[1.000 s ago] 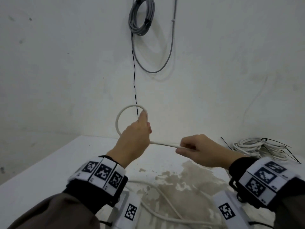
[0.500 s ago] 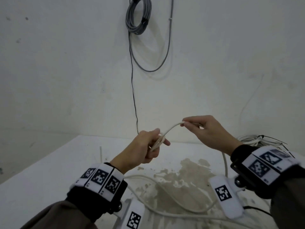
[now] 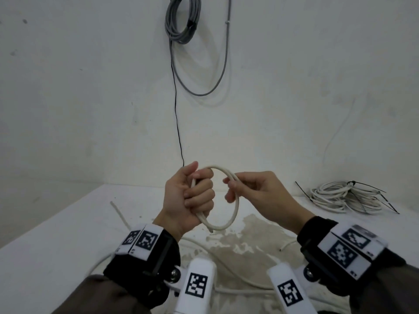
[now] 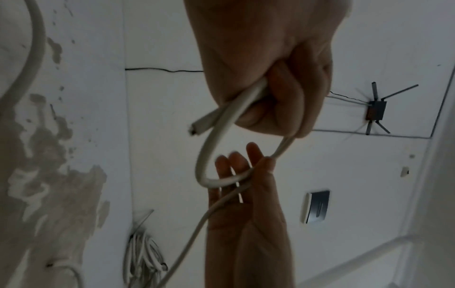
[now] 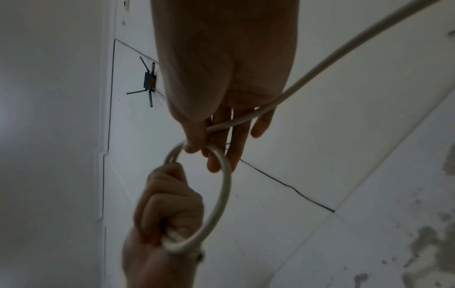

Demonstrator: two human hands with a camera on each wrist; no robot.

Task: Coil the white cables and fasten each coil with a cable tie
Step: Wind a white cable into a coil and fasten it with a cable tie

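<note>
A white cable [image 3: 235, 200] forms a small loop in the air between both hands. My left hand [image 3: 192, 198] is closed in a fist around the loop's left side, with the cut cable end [image 4: 197, 129] sticking out below the fist. My right hand [image 3: 240, 189] pinches the loop's right side between thumb and forefinger, its other fingers spread. In the right wrist view the loop [image 5: 224, 194] runs from my right fingers down to the left fist [image 5: 167, 210]. The rest of the cable [image 3: 226, 268] trails down onto the white table.
A bundle of coiled white cables with black ties [image 3: 344, 197] lies at the table's right back. The table [image 3: 56, 245] has a brown stained patch [image 3: 249, 241] in the middle. A grey cable coil [image 3: 181, 19] hangs on the wall.
The hands have come closer together. The short arc of cable between them has become a full small loop, with the left hand now fisted around it and the right hand lower, pinching its right side.
</note>
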